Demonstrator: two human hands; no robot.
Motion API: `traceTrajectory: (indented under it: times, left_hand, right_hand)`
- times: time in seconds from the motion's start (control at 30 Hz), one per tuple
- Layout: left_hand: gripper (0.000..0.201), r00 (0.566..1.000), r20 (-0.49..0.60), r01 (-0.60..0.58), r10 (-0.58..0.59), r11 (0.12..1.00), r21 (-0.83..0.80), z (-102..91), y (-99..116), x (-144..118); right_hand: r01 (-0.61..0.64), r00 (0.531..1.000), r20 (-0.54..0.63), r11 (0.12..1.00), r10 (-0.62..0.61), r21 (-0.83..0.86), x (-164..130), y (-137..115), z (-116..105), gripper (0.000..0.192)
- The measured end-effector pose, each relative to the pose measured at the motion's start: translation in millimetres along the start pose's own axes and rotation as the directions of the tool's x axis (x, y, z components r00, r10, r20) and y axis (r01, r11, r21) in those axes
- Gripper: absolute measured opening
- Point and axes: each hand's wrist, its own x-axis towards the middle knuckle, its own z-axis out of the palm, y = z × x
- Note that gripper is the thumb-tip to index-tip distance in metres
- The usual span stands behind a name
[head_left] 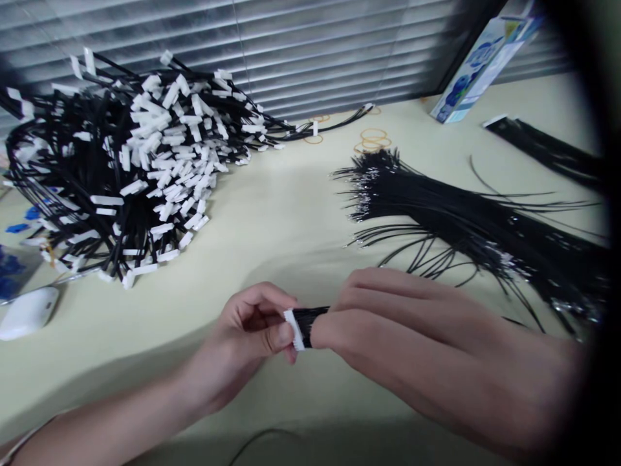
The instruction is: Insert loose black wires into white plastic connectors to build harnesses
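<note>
A white connector [294,331] is held at its left edge by the left hand [250,327], pinched between thumb and fingers, just above the near middle of the pale table [272,220]. From the connector's other side a flat row of black wires [313,317] is led rightward, and these are gripped close to the connector by the right hand [388,323] — its fingertips are partly hidden. Beyond the right hand, a thick bundle of loose black wires [436,200] is laid out, with its ends fanned toward the middle. Yellow rubber bands [373,139] are scattered behind that bundle, and a blue-and-white carton [466,77] is stood near the blinds [315,52]. At the left, a large heap of black cables with white connectors [165,142] is piled — a small white case [30,314] is placed in front of it.
</note>
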Motion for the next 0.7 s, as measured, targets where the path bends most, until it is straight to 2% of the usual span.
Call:
traceTrajectory:
  times: [0.23,0.43,0.6,0.7]
  left_hand:
    - [0.013,0.999,0.003,-0.034,0.034,0.999,0.006,-1.1,-3.4,1.7]
    - [0.012,0.999,-0.002,-0.034,0.034,0.999,0.015,-1.6,-2.6,0.1]
    - [0.012,0.998,0.053,-0.022,0.019,0.998,0.055,-0.6,-2.1,0.3]
    - [0.013,1.0,0.015,-0.015,0.014,0.996,0.088,0.6,-1.6,0.8]
  right_hand:
    - [-0.017,0.999,0.048,0.999,0.018,-0.027,2.7,0.7,3.8,0.038]
    - [-0.001,1.0,0.009,1.0,0.002,-0.022,-1.1,2.7,4.6,0.034]
    - [-0.072,0.985,0.158,0.997,0.066,0.034,-1.2,0.3,-2.7,0.022]
    - [0.007,0.986,0.166,1.0,-0.005,-0.011,-1.9,-0.7,-4.2,0.026]
